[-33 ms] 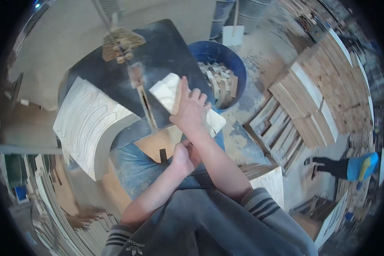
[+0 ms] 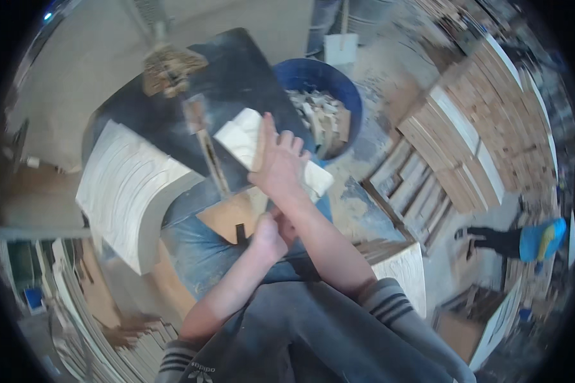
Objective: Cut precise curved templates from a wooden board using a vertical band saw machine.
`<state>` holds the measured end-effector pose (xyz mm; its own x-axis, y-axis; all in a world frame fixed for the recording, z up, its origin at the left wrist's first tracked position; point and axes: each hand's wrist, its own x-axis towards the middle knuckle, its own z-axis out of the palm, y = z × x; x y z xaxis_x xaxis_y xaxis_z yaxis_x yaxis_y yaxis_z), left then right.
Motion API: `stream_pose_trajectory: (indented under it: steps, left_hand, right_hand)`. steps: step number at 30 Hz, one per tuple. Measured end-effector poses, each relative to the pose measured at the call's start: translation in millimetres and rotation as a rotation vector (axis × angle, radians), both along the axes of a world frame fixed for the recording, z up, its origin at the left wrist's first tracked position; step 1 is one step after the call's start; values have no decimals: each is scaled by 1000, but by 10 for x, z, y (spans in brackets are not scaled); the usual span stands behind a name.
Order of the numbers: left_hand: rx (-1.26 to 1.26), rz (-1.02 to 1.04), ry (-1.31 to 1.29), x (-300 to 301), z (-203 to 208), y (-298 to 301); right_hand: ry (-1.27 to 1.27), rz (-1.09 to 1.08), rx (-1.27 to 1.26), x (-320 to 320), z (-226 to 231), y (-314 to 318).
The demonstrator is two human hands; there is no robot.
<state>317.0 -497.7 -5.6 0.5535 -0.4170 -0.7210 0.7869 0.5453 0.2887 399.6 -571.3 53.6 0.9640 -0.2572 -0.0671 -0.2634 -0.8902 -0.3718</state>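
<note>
My right hand (image 2: 280, 161) grips a pale wood block (image 2: 239, 136) across its middle, thumb on the near side and fingers spread over the top. The block lies at the right side of a dark saw table (image 2: 233, 57), to the right of the slot (image 2: 211, 159). Close below the right wrist is my left hand (image 2: 270, 239), its thumb showing and its fingers mostly hidden behind the right forearm. What it holds, if anything, cannot be made out. A large curved pale block (image 2: 124, 185) with curved lines on its face rests at the table's left edge.
A saw guide caked in dust (image 2: 169, 69) stands over the table. Beyond its right side is a blue tub (image 2: 356, 102) of offcuts. Stacked boards (image 2: 453, 150) and a pallet (image 2: 406, 185) lie to the right, where a person in a blue top (image 2: 536, 242) stands.
The whole view has shifted slightly to the left. Both hands and the block keep nearly the same places relative to the table.
</note>
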Motion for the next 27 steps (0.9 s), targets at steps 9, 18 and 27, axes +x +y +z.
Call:
stream_pose_trajectory:
  steps: [9,18,27]
  left_hand:
    - [117,149,-18,16,367,917]
    - [189,115,-74,-100,116,1023]
    - [341,-57,-217,32,300,667]
  right_hand:
    - [-272,-444,277,-775,-552,-1486]
    - [-73,-1363,487,-3312,-1883,-2667]
    - [-353,-1768,1133,-4173,-2477,-2677]
